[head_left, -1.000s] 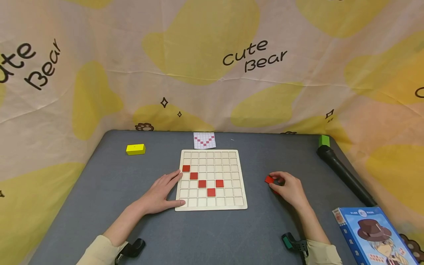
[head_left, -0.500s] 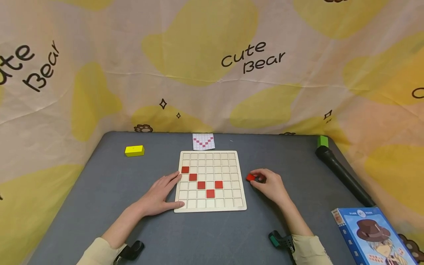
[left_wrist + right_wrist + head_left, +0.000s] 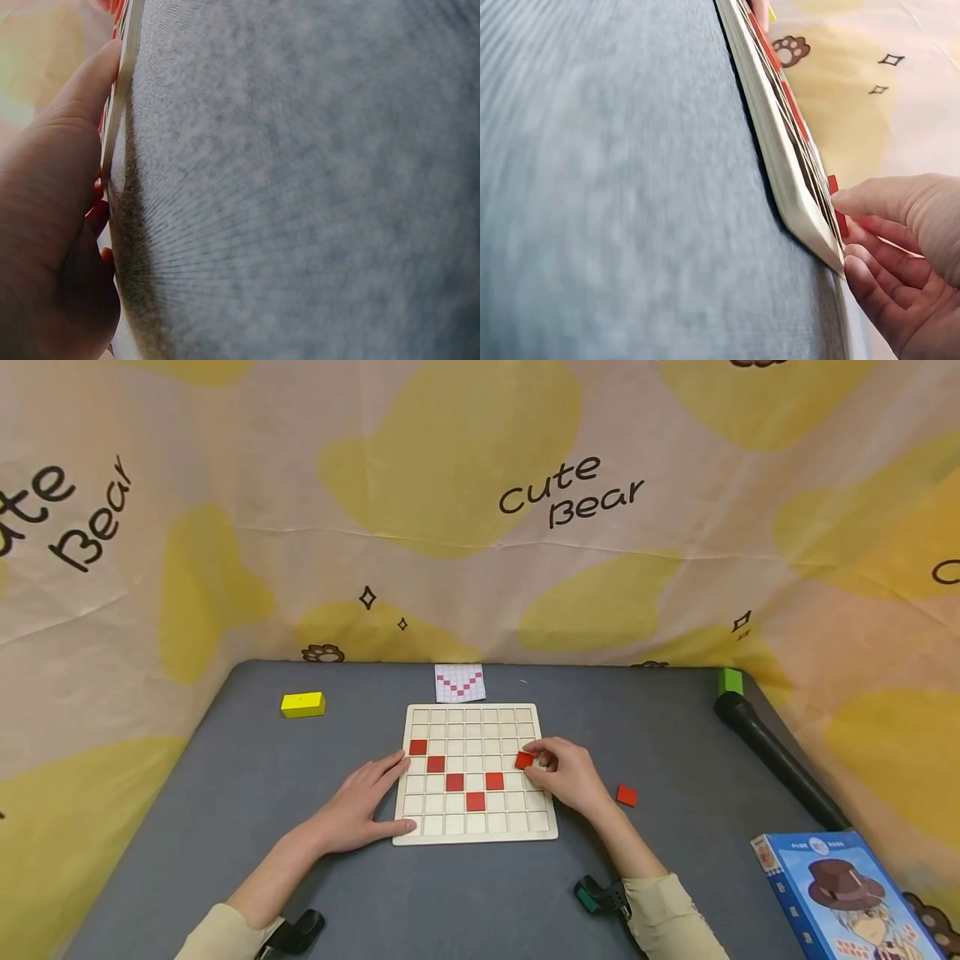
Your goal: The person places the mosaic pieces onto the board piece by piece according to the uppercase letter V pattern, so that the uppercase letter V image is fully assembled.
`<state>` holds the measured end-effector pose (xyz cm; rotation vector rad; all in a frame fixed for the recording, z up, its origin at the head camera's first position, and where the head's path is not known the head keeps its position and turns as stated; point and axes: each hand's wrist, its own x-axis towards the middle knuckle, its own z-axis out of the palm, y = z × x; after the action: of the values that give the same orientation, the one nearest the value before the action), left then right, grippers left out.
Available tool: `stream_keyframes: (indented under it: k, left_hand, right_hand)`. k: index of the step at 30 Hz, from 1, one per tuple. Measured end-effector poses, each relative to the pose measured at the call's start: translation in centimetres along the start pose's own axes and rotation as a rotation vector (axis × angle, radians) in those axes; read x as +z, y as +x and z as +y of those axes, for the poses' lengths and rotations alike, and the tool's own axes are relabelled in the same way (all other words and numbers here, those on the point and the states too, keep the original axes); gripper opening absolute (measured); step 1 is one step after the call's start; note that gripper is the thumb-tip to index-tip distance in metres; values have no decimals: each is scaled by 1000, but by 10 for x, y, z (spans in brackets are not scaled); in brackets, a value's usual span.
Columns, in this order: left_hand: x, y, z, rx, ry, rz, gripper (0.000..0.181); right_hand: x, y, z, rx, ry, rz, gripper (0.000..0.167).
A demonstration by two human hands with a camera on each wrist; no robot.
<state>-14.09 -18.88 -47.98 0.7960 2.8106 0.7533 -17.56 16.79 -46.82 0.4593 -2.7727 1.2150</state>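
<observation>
A pale wooden grid board (image 3: 438,717) lies on the table, with several red square tiles (image 3: 455,782) in its cells. My left hand (image 3: 352,806) rests on the board's left edge, its fingers straight and its thumb at the lower left corner. Over the right part of the grid, my right hand (image 3: 570,774) pinches a red tile (image 3: 523,761) between thumb and fingers. The right wrist view has this tile (image 3: 834,187) tilted at the board surface; whether it sits in a cell I cannot tell. Another red tile (image 3: 626,796) lies loose beside the right forearm.
Behind the board is a paper card (image 3: 461,683) with a pink V pattern on a grid. A yellow block (image 3: 303,705) stands at the back left. On the right are a green block (image 3: 731,681), a black rod (image 3: 780,760) and a blue box (image 3: 847,893).
My right hand has carried the red tile leftward from the table onto the board's right side. The loose tile is now uncovered. My left hand has stayed at the board's edge.
</observation>
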Motion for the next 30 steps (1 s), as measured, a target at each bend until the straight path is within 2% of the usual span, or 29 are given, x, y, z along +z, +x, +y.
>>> stream_keyframes:
  k: [17, 23, 30]
  left_hand:
    - [0, 0, -2, 0, -1, -5, 97]
    - [0, 0, -1, -8, 3, -5, 97]
    - [1, 0, -2, -7, 7, 0, 97]
  right_hand:
    - [11, 8, -8, -62, -16, -25, 24]
    - [11, 7, -9, -48, -19, -31, 24]
    - [1, 1, -6, -37, 0, 17, 19]
